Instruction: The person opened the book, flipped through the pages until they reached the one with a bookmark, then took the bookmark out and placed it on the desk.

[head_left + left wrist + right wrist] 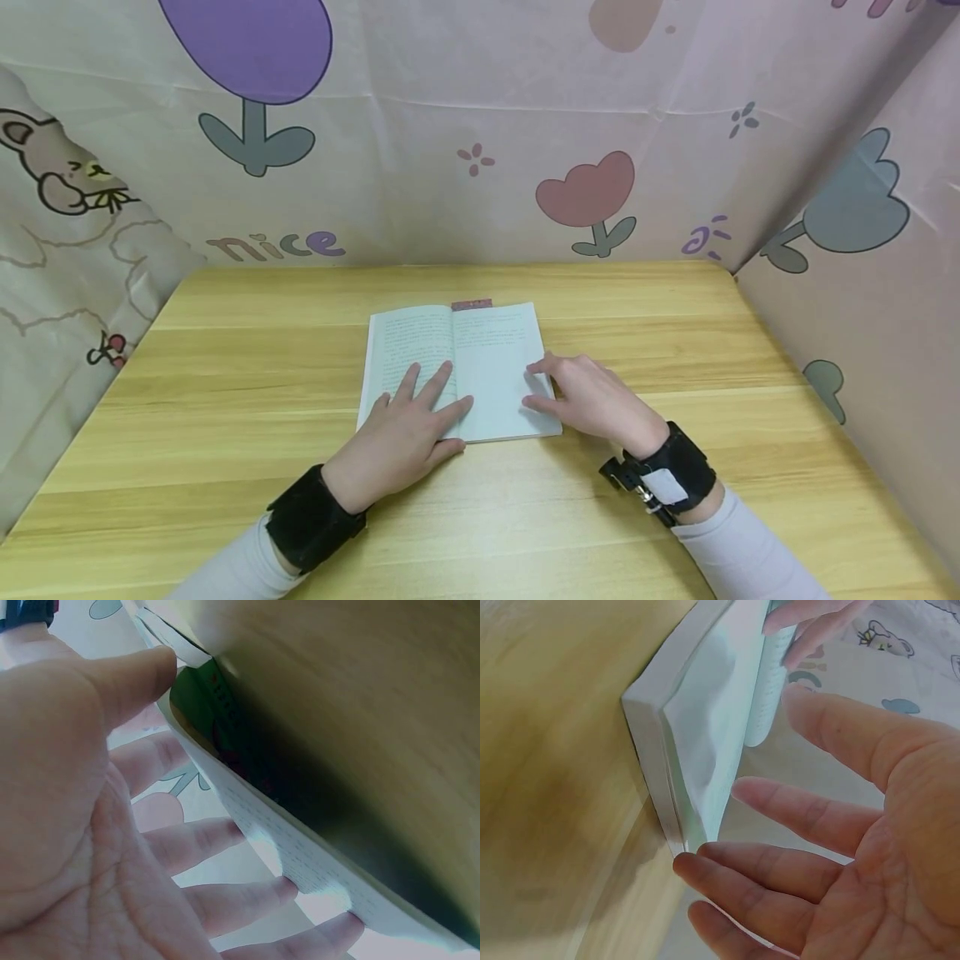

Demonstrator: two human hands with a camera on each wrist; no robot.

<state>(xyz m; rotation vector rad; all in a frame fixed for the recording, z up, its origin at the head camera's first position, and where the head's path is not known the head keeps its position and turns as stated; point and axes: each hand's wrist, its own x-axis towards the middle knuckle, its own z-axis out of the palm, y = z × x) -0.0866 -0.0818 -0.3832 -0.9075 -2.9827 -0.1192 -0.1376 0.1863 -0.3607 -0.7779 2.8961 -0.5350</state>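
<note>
An open book lies on the wooden table, its left page full of text and its right page printed only near the top. My left hand rests with spread fingers on the lower left page and the fold. In the left wrist view its fingertips touch the page, and a green cover shows beneath. My right hand is at the book's right edge, thumb and index finger over the page. The right wrist view shows its fingers relaxed and apart, beside the page edges.
A pinkish glittery strip sticks out from the book's top edge. Patterned cloth hangs behind the table and along both sides. Each wrist wears a black band.
</note>
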